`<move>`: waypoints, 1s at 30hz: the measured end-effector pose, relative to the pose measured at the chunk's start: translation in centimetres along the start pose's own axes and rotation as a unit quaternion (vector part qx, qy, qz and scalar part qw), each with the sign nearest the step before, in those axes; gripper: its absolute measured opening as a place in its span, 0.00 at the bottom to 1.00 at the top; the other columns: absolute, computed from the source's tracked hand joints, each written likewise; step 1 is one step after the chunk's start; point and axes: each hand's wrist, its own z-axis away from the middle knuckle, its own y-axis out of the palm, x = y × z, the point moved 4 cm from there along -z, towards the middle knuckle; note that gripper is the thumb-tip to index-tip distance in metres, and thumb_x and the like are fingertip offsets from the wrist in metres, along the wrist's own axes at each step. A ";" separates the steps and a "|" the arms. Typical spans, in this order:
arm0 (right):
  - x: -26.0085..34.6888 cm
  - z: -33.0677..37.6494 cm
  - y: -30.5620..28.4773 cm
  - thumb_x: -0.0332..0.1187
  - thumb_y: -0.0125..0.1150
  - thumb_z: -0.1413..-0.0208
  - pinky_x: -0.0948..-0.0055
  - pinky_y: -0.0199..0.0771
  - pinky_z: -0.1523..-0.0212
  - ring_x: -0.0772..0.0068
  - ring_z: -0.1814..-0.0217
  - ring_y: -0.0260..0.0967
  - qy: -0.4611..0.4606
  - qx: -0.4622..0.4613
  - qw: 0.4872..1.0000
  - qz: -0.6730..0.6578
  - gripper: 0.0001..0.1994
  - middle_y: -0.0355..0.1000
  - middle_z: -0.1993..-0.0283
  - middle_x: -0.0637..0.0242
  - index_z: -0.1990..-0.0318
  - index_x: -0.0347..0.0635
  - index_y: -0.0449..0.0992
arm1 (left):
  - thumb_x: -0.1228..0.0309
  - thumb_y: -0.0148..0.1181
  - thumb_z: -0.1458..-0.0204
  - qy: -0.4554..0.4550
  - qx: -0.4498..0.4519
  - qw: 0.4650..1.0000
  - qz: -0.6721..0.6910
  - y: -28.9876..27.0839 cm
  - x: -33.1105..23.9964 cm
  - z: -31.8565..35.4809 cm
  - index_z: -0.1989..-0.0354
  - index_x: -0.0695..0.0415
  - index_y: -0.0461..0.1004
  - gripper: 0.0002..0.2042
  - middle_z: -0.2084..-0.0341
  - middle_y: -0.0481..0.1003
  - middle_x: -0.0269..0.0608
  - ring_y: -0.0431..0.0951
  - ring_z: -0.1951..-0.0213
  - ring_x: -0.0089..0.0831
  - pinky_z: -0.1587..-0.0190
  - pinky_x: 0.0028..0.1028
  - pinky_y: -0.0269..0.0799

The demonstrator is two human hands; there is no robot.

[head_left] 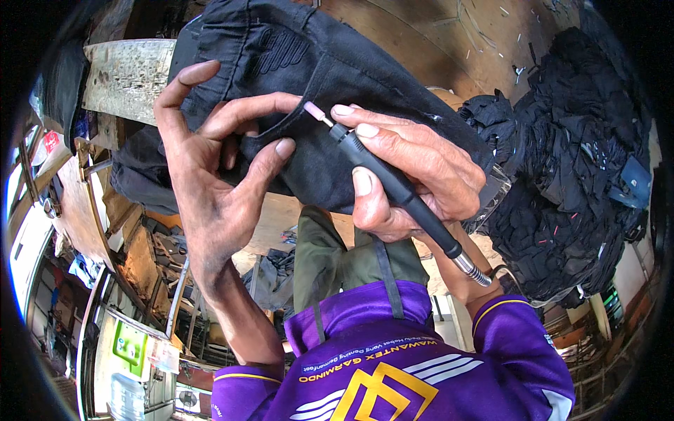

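Note:
A black cloth garment (365, 84) with a gathered band and raised stripe stitching lies spread out ahead of me. My left hand (214, 165) is at its curved pocket edge. The left index finger reaches along that opening, with the thumb apart from it and another finger raised. My right hand (421, 165) grips a black rotary grinder handpiece (390, 182) like a pen. Its pink grinding tip touches or almost touches the pocket edge beside my left index fingertip. A metal spring sleeve ends the handpiece near my right wrist.
To the right rises a large heap of black cloth pieces (562, 161). A worn wooden board (130, 78) juts out at the left of the garment. Thread scraps lie on the brown wooden surface (435, 42) beyond. A green tray (130, 349) is at lower left.

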 end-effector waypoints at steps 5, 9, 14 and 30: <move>0.1 -0.2 -0.1 0.19 0.66 0.45 0.58 0.91 0.47 0.45 0.49 0.89 0.020 -0.002 1.000 0.013 0.17 0.86 0.53 0.36 0.47 0.26 0.80 | 0.87 0.74 0.43 0.024 0.006 0.999 -0.026 0.0 -0.1 0.0 0.22 0.60 0.49 0.45 0.47 0.84 0.57 0.84 0.48 0.30 0.43 0.28 0.79; 0.1 -0.2 -0.2 0.20 0.66 0.43 0.60 0.91 0.48 0.48 0.50 0.90 0.032 -0.015 0.999 0.015 0.15 0.86 0.52 0.36 0.48 0.28 0.79 | 0.85 0.74 0.42 0.023 0.011 0.999 -0.030 0.0 0.0 0.0 0.22 0.60 0.49 0.45 0.45 0.84 0.56 0.82 0.47 0.30 0.41 0.29 0.77; -0.4 -0.2 0.3 0.22 0.69 0.54 0.64 0.93 0.57 0.54 0.59 0.90 0.018 -0.074 0.997 0.025 0.18 0.87 0.58 0.43 0.53 0.28 0.84 | 0.84 0.73 0.41 0.026 0.022 0.998 -0.056 0.0 -0.1 0.2 0.23 0.61 0.49 0.43 0.43 0.84 0.57 0.82 0.45 0.31 0.38 0.30 0.74; -0.5 -0.2 0.2 0.23 0.71 0.54 0.69 0.90 0.64 0.62 0.66 0.88 0.069 -0.093 0.992 0.043 0.16 0.88 0.60 0.51 0.54 0.30 0.85 | 0.80 0.74 0.41 0.053 0.037 0.987 -0.145 0.0 -0.3 0.3 0.24 0.62 0.53 0.41 0.39 0.84 0.51 0.80 0.37 0.34 0.26 0.36 0.62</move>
